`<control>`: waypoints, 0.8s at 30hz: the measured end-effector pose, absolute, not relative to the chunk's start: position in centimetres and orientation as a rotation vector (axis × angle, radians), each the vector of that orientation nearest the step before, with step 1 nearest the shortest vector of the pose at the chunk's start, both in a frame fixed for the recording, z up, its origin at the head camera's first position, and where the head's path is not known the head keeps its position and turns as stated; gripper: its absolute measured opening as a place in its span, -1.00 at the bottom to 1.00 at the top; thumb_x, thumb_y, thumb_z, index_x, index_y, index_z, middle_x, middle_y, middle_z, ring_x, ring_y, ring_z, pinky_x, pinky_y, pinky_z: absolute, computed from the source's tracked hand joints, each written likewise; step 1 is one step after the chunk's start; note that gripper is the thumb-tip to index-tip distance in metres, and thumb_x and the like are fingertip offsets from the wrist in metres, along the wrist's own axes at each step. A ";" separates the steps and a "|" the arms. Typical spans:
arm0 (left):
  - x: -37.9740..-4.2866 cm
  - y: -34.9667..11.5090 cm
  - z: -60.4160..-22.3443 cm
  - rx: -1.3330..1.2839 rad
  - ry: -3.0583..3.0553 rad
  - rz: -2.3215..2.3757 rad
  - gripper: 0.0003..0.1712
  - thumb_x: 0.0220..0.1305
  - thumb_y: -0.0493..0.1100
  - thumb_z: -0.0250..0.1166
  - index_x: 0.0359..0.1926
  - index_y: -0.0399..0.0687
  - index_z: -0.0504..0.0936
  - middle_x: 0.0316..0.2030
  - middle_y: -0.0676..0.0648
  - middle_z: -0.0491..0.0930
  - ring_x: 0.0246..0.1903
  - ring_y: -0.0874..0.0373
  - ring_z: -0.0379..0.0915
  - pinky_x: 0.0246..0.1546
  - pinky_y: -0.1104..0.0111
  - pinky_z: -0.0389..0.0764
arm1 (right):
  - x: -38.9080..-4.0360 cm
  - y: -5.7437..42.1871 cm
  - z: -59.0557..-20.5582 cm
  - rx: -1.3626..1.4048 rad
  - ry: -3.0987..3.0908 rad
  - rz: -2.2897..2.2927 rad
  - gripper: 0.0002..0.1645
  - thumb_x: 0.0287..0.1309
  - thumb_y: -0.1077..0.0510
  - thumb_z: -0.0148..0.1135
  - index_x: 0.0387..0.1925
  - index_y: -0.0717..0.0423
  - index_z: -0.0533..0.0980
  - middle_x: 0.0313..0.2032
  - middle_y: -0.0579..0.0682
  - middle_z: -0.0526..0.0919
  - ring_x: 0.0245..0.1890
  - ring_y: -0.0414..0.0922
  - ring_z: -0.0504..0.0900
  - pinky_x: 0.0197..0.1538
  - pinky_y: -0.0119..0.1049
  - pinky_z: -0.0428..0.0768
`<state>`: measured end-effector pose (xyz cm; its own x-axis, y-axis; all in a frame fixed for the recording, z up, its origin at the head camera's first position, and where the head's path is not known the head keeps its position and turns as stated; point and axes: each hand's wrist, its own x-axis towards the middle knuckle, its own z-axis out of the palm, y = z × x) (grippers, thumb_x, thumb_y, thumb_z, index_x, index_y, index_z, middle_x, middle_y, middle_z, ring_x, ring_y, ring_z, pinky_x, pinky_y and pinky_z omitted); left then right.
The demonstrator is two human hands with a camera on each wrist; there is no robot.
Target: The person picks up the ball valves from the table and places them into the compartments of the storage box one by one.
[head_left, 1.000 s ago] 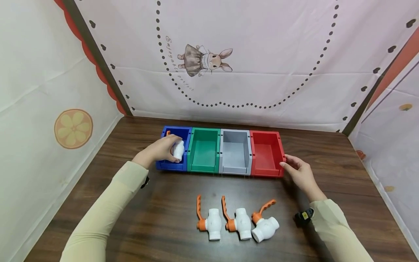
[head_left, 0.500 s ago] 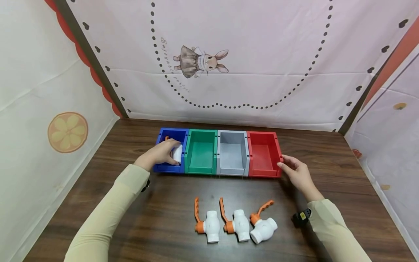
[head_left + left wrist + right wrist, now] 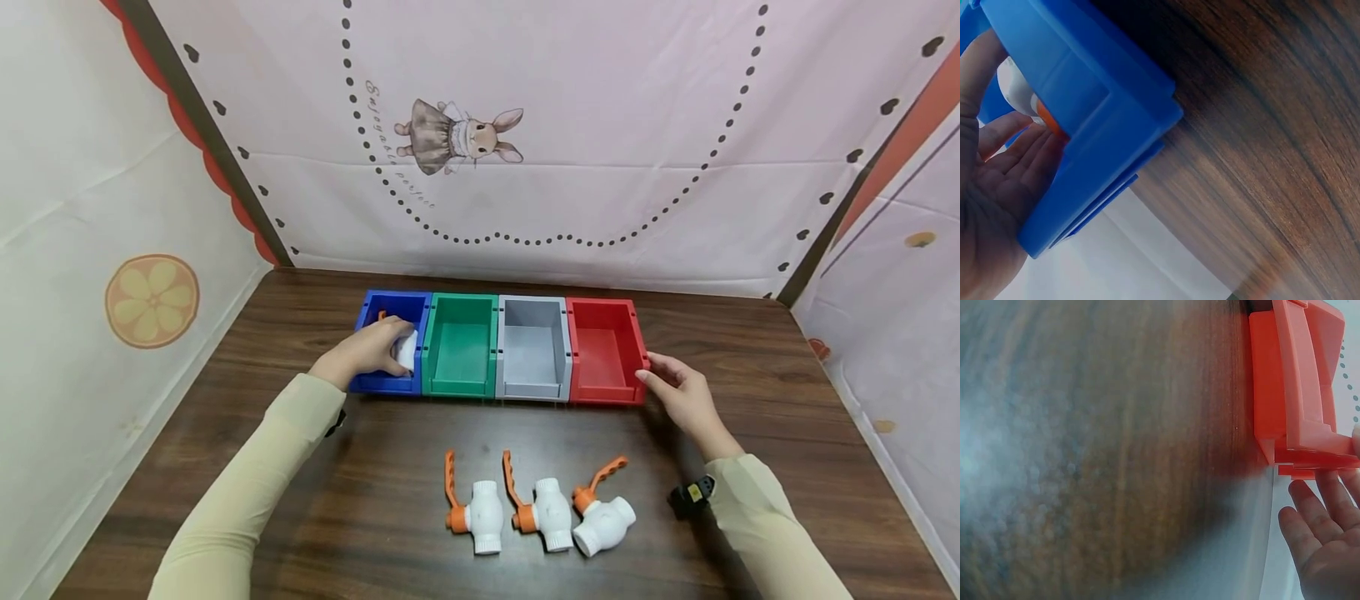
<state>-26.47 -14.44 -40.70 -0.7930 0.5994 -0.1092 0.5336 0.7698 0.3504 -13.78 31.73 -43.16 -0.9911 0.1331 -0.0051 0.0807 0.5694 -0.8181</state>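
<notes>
In the head view my left hand (image 3: 369,350) reaches into the blue bin (image 3: 386,385), its thumb and fingers around a white ball valve (image 3: 405,351). The left wrist view shows the valve's white body (image 3: 1017,87) and a bit of orange inside the bin, partly hidden by the wall. At the row's other end, my right hand (image 3: 686,401) pinches the side wall of the red bin (image 3: 608,395), thumb at the rim and fingers outside. In the right wrist view, some fingers (image 3: 1311,515) are spread below the red bin's wall.
Between those two bins stand a green bin (image 3: 459,389) and a grey bin (image 3: 532,391), joined in one row. Nearer on the wooden table (image 3: 360,500) lie three white ball valves with orange handles: left (image 3: 487,518), middle (image 3: 552,515) and right (image 3: 604,527). A printed cloth hangs behind.
My left hand has lowered the ball valve deeper into the blue bin. The right hand keeps its place on the red bin. The head view has shifted slightly.
</notes>
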 end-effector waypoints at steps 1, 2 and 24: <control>-26.5 -14.4 -40.7 0.879 2.746 0.445 -0.14 -0.10 -0.15 0.52 0.20 -0.44 0.38 0.12 -0.37 0.44 0.13 -0.17 0.37 0.19 0.02 0.38 | -13.8 31.7 -43.2 -0.187 -2.734 1.419 -0.33 0.25 -0.11 0.16 0.24 0.23 0.39 0.12 0.26 0.53 0.04 -0.02 0.49 -0.16 -0.76 0.37; -26.5 -14.4 -40.7 0.877 2.747 0.435 -0.15 -0.10 -0.15 0.51 0.20 -0.44 0.38 0.13 -0.37 0.44 0.13 -0.18 0.37 0.19 0.01 0.38 | -13.8 31.7 -43.2 -0.185 -2.735 1.421 -0.33 0.25 -0.11 0.16 0.24 0.23 0.39 0.12 0.26 0.53 0.04 -0.02 0.49 -0.15 -0.76 0.37; -26.7 -14.0 -40.7 0.819 2.731 0.484 -0.15 -0.10 -0.13 0.53 0.17 -0.44 0.39 0.06 -0.34 0.48 0.05 -0.15 0.39 0.20 0.01 0.36 | -13.7 32.0 -42.9 -0.157 -2.731 1.455 -0.36 0.25 -0.09 0.17 0.21 0.25 0.39 0.12 0.29 0.52 -0.19 -0.57 0.38 -0.15 -0.75 0.38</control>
<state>-26.71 -14.04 -40.74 -0.8112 0.5678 -0.1399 0.4852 0.7871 0.3809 -13.66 32.03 -42.93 -0.9940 0.1093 -0.0098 0.0691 0.5539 -0.8297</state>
